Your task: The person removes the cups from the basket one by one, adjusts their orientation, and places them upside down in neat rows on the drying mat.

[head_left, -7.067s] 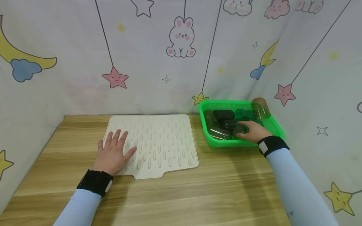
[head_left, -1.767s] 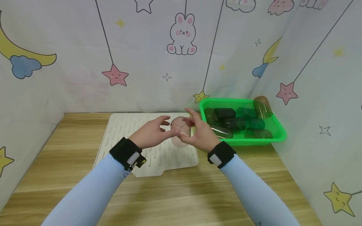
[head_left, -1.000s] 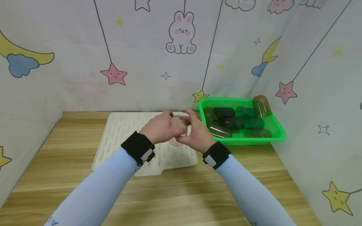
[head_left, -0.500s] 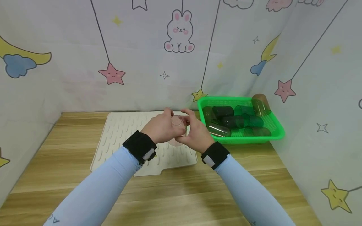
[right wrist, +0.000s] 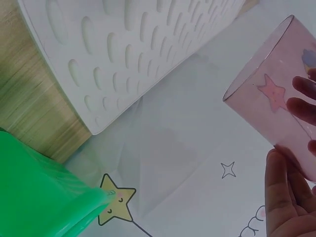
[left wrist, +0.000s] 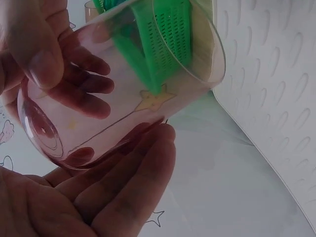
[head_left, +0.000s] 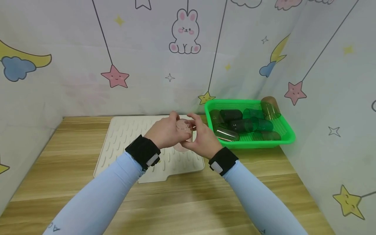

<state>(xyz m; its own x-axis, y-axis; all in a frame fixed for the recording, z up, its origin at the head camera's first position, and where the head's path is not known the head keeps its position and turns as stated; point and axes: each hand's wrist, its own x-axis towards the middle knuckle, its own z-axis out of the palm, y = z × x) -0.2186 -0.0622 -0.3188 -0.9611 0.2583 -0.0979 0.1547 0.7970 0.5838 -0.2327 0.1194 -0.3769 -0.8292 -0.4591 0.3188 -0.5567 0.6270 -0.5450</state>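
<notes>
Both hands hold a see-through pinkish cup (head_left: 182,123) above the back right part of a white ribbed mat (head_left: 124,140). The cup is upside down, its round base upward. In the left wrist view the open rim of the cup (left wrist: 197,74) points toward the mat. My left hand (head_left: 165,133) curls around the cup from the left, and my right hand (head_left: 203,138) grips it from the right with thumb and fingers. Seen from the right wrist, the cup (right wrist: 264,89) is at the right edge, with fingers (right wrist: 281,192) against its side.
A green plastic basket (head_left: 255,144) stands right of the mat, against the back wall. Several dark, green and brown see-through cups lie in it, and a brown-tinted cup (head_left: 269,107) leans on its back right rim. Wooden tabletop (head_left: 176,209) extends in front.
Earlier my right hand was in the basket and my left lay over the mat. Both then met at the cup, and my left fingers closed around it. Over the last half second little has changed.
</notes>
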